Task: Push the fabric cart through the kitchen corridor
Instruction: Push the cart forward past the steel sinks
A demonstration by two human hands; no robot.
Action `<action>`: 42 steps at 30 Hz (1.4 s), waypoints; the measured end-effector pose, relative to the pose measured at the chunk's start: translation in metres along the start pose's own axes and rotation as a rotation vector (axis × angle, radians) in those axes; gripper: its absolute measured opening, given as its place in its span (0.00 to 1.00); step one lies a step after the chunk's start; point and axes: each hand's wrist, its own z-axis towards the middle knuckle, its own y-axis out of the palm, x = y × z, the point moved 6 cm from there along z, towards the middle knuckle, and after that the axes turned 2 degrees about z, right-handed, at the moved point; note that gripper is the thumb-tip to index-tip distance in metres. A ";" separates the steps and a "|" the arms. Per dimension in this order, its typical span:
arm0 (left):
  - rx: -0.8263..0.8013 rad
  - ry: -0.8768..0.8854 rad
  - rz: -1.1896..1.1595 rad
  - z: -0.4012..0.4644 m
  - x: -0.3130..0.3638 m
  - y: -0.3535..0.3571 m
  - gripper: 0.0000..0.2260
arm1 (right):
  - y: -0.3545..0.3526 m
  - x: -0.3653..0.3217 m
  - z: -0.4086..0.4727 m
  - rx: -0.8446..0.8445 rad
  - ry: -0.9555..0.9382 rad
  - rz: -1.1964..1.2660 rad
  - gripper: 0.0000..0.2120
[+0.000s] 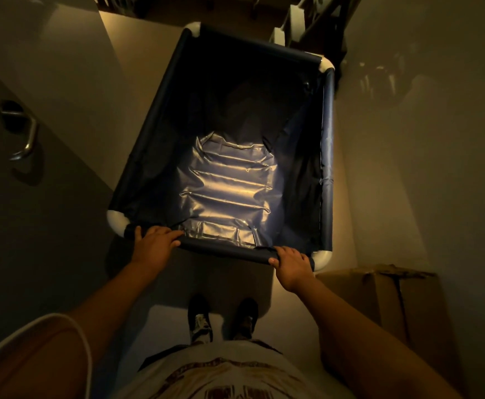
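The fabric cart (328, 133) is a deep bin of dark blue cloth on a tube frame with white corner joints. It stands straight ahead of me in dim light, and a shiny wrinkled liner covers its bottom. My left hand (156, 240) grips the near rail close to the left corner. My right hand (291, 263) grips the same rail close to the right corner. Nothing lies inside the cart that I can make out.
A door with a metal lever handle (26, 133) is close on the left. A pale wall runs along the right, with a cardboard box (385, 300) on the floor beside my right arm. Shelving or furniture (301, 21) stands beyond the cart's far end.
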 end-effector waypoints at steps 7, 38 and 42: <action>0.068 0.028 -0.004 0.018 0.002 -0.010 0.17 | -0.011 -0.004 0.011 0.053 0.037 -0.026 0.24; 0.222 -0.037 0.079 0.214 0.079 -0.129 0.19 | -0.171 0.000 0.193 0.310 -0.172 -0.084 0.14; 0.220 -0.026 0.100 0.229 0.085 -0.140 0.18 | -0.186 0.000 0.207 0.273 -0.188 -0.139 0.21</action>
